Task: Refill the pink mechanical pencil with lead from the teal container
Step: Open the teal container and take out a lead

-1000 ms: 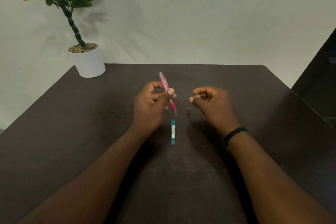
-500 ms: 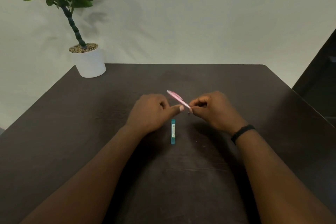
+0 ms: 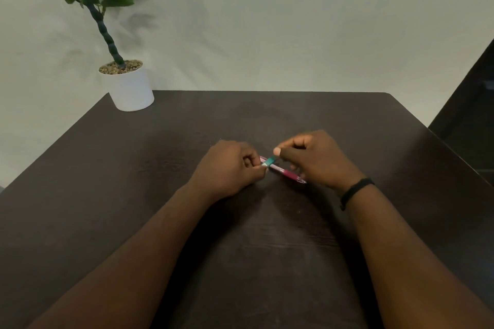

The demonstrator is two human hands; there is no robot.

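Observation:
The teal lead container [image 3: 270, 161] is held between my two hands just above the table. My left hand [image 3: 230, 168] pinches its near-left end. The thumb and forefinger of my right hand [image 3: 318, 160] pinch its far-right end. The pink mechanical pencil [image 3: 284, 173] lies slantwise right below the container. Its dark pink grip and tip point to the near right under my right hand. I cannot tell whether my right fingers touch the pencil.
A white pot with a green plant [image 3: 131, 88] stands at the far left corner of the dark wooden table [image 3: 267, 248]. A black band sits on my right wrist [image 3: 357, 191]. A dark piece of furniture [image 3: 475, 115] rises beyond the right edge.
The pencil has gone from between my fingertips down to the table under my right hand. The teal container has left its spot on the table and is now pinched by both hands.

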